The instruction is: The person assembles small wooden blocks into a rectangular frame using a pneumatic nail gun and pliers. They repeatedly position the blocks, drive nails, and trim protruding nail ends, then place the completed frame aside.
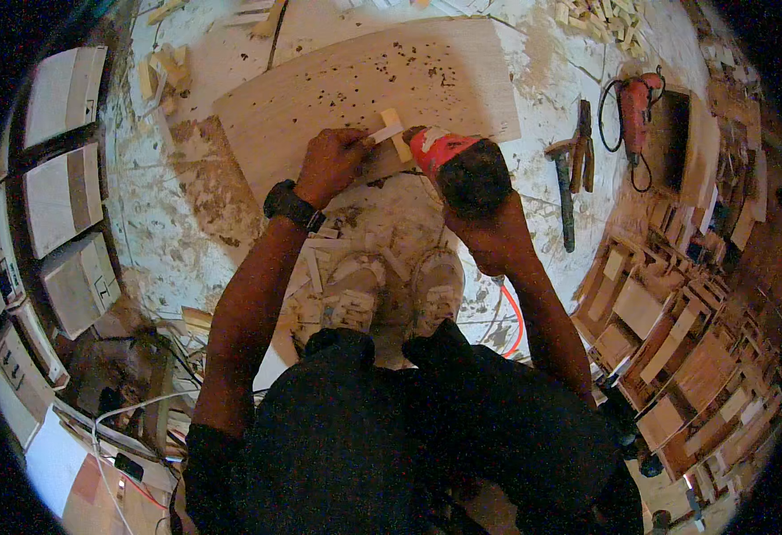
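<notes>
Left hand [330, 162] pinches a small pale wood strip [389, 132] against the near edge of the plywood board [364, 89]. Right hand [495, 234] is closed around a red-and-black power tool [459, 165], its nose at the strip, just right of it.
</notes>
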`<state>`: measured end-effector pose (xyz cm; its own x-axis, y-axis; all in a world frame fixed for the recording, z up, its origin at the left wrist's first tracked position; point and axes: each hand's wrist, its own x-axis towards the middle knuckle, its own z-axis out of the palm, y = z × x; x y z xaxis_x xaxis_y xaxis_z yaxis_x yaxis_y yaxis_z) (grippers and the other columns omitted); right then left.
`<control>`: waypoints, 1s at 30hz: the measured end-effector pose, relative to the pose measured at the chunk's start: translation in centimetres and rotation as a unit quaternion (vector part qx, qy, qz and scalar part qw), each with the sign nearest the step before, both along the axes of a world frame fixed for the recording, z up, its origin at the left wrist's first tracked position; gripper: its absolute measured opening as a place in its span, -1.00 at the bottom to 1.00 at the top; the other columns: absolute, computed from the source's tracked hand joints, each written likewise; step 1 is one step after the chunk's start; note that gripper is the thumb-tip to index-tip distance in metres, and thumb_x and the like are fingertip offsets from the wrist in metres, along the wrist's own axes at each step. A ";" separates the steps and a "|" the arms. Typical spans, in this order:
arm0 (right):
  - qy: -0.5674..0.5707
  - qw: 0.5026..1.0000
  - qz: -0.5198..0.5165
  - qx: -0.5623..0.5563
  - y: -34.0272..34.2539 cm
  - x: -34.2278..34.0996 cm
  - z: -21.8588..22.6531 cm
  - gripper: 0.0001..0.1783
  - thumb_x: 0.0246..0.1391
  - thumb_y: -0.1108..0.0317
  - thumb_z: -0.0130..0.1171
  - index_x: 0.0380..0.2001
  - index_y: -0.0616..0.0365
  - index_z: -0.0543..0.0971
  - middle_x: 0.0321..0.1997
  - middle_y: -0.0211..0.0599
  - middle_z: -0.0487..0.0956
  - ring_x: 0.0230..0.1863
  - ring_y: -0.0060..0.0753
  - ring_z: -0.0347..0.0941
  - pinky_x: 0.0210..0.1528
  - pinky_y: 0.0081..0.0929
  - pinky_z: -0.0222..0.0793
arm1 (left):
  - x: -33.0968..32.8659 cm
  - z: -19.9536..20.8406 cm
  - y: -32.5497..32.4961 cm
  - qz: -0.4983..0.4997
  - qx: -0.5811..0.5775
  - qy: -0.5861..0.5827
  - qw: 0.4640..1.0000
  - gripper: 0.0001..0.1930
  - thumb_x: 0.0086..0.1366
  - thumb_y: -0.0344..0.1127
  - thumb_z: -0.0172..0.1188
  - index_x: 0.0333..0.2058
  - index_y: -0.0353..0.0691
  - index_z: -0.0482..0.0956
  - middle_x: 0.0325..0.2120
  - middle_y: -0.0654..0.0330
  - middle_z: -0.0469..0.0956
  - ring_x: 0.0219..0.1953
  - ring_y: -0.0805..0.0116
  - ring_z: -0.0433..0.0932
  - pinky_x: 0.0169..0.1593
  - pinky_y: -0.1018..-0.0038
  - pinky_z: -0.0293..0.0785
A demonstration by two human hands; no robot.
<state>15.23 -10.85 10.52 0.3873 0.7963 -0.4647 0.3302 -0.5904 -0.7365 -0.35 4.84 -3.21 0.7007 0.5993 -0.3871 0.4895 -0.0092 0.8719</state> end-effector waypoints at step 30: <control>-0.064 0.996 -0.009 -0.054 2.3 -1.0 -0.6 -0.55 -0.30 0.40 0.17 -0.18 0.15 0.47 -0.24 -0.18 0.54 -0.20 -0.20 0.46 -0.08 -0.38 0.36 | 0.7 0.0 0.8 -0.085 0.127 0.035 0.988 -0.71 0.16 -0.18 0.07 -0.34 -0.30 0.61 -0.50 -0.04 0.58 -0.45 0.02 0.57 -0.29 0.28 0.47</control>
